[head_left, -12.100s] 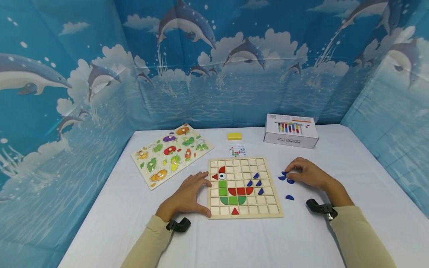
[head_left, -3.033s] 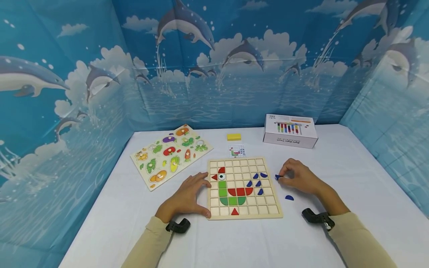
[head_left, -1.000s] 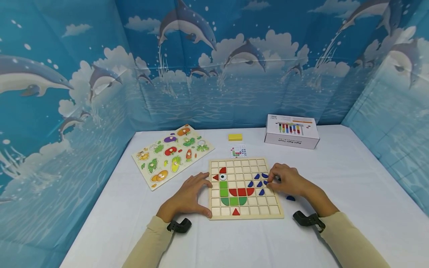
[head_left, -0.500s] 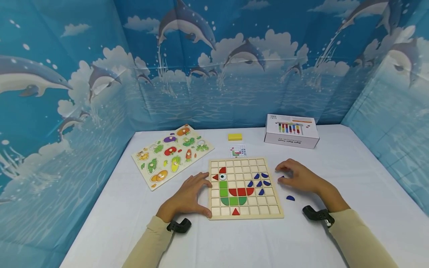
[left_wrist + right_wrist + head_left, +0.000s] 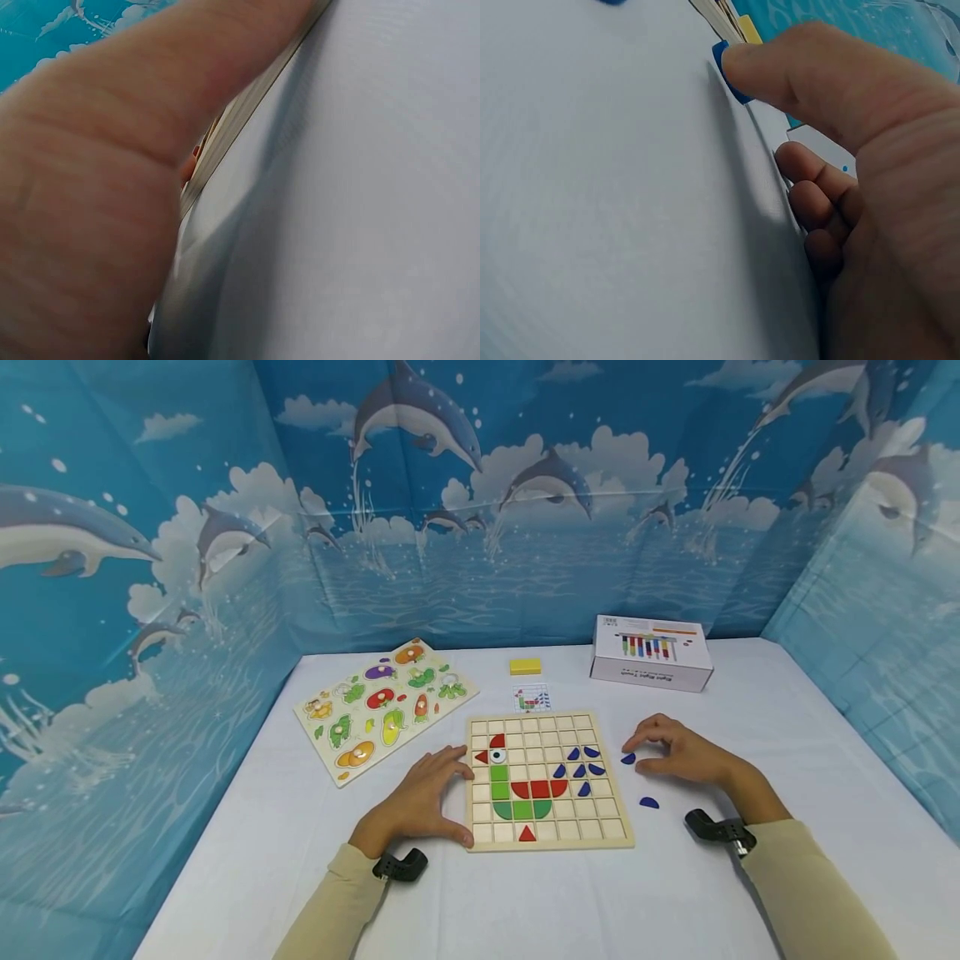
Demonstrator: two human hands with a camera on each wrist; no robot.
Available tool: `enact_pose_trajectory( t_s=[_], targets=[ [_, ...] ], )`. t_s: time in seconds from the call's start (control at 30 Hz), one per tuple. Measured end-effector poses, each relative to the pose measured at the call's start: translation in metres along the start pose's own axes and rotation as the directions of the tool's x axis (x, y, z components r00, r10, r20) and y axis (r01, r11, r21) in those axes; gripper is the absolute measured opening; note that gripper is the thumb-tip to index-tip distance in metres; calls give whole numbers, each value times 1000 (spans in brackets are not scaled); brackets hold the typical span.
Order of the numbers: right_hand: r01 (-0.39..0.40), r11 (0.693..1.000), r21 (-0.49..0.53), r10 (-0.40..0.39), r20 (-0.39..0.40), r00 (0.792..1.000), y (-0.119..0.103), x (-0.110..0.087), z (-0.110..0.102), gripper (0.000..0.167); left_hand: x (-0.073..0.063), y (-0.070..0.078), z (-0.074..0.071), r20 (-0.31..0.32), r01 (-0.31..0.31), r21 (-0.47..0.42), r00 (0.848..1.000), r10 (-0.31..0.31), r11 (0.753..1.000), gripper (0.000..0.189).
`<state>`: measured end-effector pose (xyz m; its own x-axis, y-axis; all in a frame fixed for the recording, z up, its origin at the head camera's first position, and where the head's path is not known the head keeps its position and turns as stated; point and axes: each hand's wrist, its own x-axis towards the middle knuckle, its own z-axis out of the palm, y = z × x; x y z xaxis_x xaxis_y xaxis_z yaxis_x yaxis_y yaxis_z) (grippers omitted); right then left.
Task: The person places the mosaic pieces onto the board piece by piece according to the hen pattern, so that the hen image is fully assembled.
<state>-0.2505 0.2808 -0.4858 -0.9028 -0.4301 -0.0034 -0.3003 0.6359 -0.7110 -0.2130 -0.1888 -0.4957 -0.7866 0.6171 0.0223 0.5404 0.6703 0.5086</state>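
Note:
In the head view a wooden grid board (image 5: 551, 843) bears a bird pattern of red, green and blue pieces, with several blue half-circles at its right. My left hand (image 5: 420, 797) rests spread along the board's left edge, thumb at the front corner. In the left wrist view, my thumb (image 5: 217, 60) lies along that edge. My right hand (image 5: 686, 753), just right of the board, pinches a blue half-circle piece (image 5: 628, 759). The right wrist view shows this piece tilted behind the thumb (image 5: 765, 73); the index finger is hidden there. Another blue half-circle (image 5: 649, 802) lies nearer me.
Behind the board lie a small pattern card (image 5: 531, 697) and a yellow block (image 5: 525, 667). A vegetable peg puzzle (image 5: 360, 714) is at the back left, a white box (image 5: 651, 653) at the back right. Dolphin-print cloth (image 5: 450, 568) surrounds the white-covered table.
Two more blue half-circles have come to lie in the board's right columns. My right hand has drawn back from the board and now pinches another blue half-circle. The left hand has stayed put.

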Motion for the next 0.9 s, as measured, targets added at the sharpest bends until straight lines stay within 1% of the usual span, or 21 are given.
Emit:
enact_pose_trajectory(
  t_s=[0.1,0.27,0.43,0.7,0.9],
  targets=[
    [11,1000,-14,-11,-6,1000,2,1,1,16,0,1,0,3,-1,-1,1000,1,1000,91],
    [6,999,-32,-7,-25,1000,2,3,2,17,0,1,-1,3,6,-8,1000,-6,1000,92],
    [-11,999,-40,9,-35,999,0,3,3,15,0,0,0,1,12,-8,1000,-12,1000,92],
    [6,999,-50,-8,-46,999,1,2,3,12,0,-1,1,-5,9,-7,1000,-9,1000,90],
    [3,999,-40,-5,-48,999,0,1,3,11,0,0,1,-6,12,-4,1000,-12,1000,91]
  ],
)
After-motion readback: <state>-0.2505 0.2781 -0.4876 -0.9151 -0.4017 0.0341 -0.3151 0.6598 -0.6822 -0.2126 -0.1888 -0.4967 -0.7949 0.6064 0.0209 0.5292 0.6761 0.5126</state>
